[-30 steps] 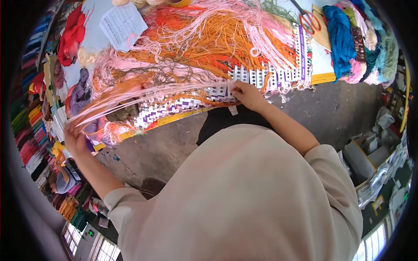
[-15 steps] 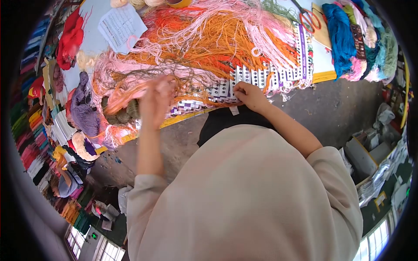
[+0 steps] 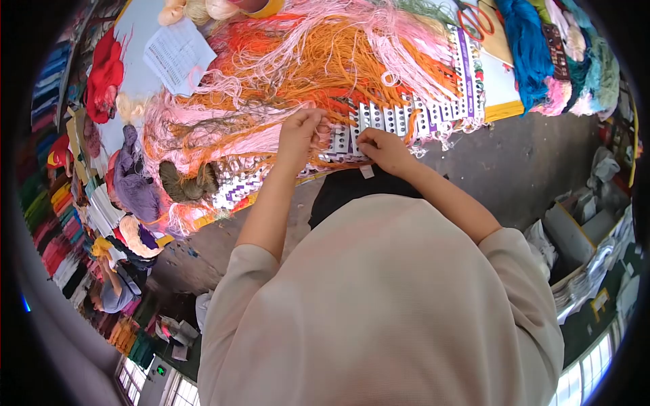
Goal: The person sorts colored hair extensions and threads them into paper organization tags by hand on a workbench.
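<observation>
My left hand (image 3: pixel 301 132) pinches a bundle of pink yarn (image 3: pixel 223 139) at the near edge of the worktop (image 3: pixel 504 84), fingers closed on the strands, which trail off to the left from my grip. My right hand (image 3: pixel 382 147) sits just right of it, fingertips pressed down on the card strip (image 3: pixel 406 118), a long white and purple punched strip that runs along the near edge from left to right. Whether the right hand grips anything I cannot tell; it looks pressed flat on the strip. The two hands are close together, with the strip under and between them.

Beyond my hands, farther off, lies one big tangle of orange yarn (image 3: pixel 325 61) mixed with pink. One brown skein (image 3: pixel 186 183) lies to the left, near the edge, with one purple skein (image 3: pixel 132 179) beside it. One printed sheet (image 3: pixel 176 57) lies far left, one pair of scissors (image 3: pixel 474 17) far right, next to one blue skein (image 3: pixel 531 47).
</observation>
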Action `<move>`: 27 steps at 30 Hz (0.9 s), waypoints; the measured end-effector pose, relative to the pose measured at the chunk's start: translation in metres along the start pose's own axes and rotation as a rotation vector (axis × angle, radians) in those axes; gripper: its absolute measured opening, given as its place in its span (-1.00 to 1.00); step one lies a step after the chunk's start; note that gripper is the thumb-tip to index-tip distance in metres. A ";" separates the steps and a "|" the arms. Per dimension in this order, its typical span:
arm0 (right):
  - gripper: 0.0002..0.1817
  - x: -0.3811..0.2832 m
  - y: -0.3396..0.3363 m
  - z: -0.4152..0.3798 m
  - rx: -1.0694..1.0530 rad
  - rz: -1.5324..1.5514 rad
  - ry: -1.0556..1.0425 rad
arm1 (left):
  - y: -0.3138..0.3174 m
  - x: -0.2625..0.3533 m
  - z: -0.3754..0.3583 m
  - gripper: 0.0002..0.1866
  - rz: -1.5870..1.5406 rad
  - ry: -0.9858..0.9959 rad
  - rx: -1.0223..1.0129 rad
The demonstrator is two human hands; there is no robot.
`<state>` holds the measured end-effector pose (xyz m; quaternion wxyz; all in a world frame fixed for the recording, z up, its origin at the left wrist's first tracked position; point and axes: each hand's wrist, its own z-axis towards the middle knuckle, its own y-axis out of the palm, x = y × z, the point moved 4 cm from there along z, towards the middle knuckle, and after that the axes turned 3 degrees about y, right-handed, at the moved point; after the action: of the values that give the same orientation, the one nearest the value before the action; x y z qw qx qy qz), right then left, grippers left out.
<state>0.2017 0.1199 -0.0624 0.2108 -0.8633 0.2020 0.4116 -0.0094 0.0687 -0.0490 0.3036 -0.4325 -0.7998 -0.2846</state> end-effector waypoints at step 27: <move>-0.80 0.001 0.002 0.008 -0.040 0.021 -0.035 | -0.045 0.003 -0.015 -0.83 0.326 0.406 0.512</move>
<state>0.1964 0.1222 -0.0686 0.1928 -0.8578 0.1989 0.4329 -0.0460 0.0391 -0.0456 0.5961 -0.3990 -0.6891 -0.1031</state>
